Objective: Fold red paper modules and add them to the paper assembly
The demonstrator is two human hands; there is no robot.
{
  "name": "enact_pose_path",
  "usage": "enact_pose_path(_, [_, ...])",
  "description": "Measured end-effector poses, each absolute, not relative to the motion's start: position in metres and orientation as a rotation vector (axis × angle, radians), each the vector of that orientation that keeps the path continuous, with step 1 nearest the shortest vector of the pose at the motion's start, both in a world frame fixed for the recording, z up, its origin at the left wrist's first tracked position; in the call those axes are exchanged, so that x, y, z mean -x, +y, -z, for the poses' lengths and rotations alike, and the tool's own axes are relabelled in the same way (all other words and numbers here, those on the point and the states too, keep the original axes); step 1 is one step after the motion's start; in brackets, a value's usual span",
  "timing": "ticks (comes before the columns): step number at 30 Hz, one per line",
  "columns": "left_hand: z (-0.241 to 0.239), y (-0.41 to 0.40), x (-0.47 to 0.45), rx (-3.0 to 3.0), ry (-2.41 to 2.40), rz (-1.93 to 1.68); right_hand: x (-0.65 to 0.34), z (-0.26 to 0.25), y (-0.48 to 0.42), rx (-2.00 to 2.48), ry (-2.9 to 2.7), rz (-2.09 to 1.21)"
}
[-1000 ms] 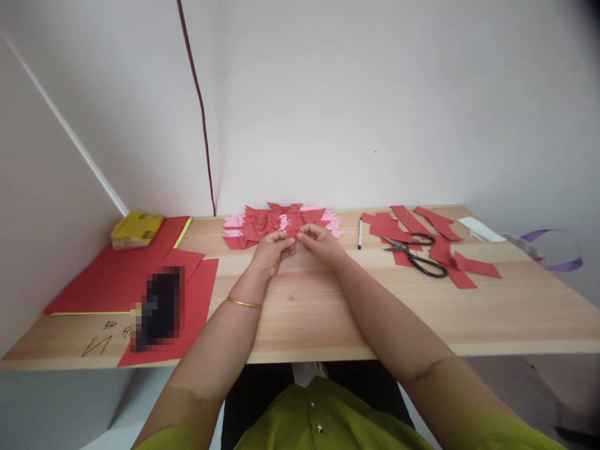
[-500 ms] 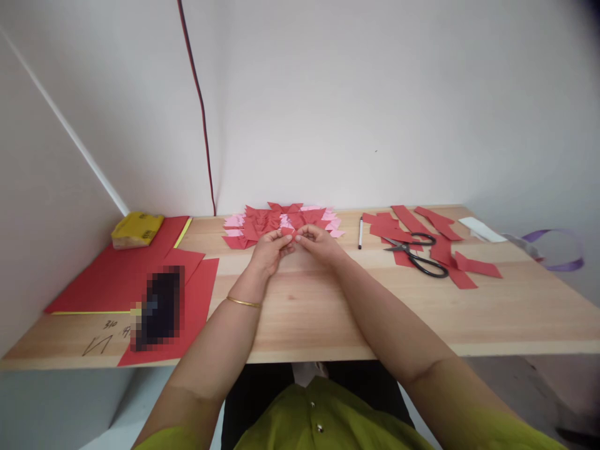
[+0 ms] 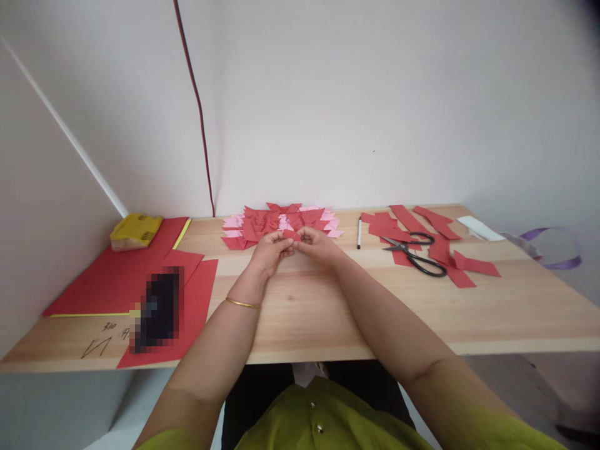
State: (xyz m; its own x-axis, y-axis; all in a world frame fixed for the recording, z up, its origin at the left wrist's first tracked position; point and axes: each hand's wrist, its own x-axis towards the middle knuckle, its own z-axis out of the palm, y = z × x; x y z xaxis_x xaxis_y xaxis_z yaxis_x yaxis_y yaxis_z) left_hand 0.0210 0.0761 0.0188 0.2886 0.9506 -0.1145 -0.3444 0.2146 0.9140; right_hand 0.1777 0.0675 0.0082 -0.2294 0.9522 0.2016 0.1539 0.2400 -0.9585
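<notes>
My left hand (image 3: pixel 270 251) and my right hand (image 3: pixel 319 244) meet over the middle of the wooden table (image 3: pixel 328 312). Both pinch a small folded red paper piece (image 3: pixel 291 235) between their fingertips. Just behind them lies a spread of several folded red and pink paper pieces (image 3: pixel 262 222), arranged in a fan against the wall. A gold bangle sits on my left wrist.
Black scissors (image 3: pixel 416 253) lie on red paper strips (image 3: pixel 440 250) at the right, with a pen (image 3: pixel 359 232) beside them. Red sheets (image 3: pixel 117 275), a blurred dark object (image 3: pixel 157 307) and a yellow packet (image 3: pixel 135 230) are at the left. A purple ribbon (image 3: pixel 557 247) hangs off the right end.
My fingers shifted slightly on the small red piece, which now shows more between my fingertips. The view tipped a little; nothing else moved.
</notes>
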Motion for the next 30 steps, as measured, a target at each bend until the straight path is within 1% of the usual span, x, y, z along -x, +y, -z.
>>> enact_pose_path(9, [-0.018,0.08,-0.017,-0.97,0.782,-1.007,-0.179,-0.016,0.065,1.139,-1.519,-1.101])
enact_pose_path(16, [-0.019,0.08,-0.016,-0.987,0.778,-0.987,-0.182,-0.012,0.067,1.163,-1.441,-1.147])
enact_pose_path(23, [-0.02,0.08,-0.016,-0.989,0.775,-0.975,-0.185,-0.009,0.07,1.071,-1.317,-1.199])
enact_pose_path(30, [-0.023,0.078,-0.016,-0.936,0.787,-1.004,-0.185,-0.006,0.078,0.924,-1.068,-1.218])
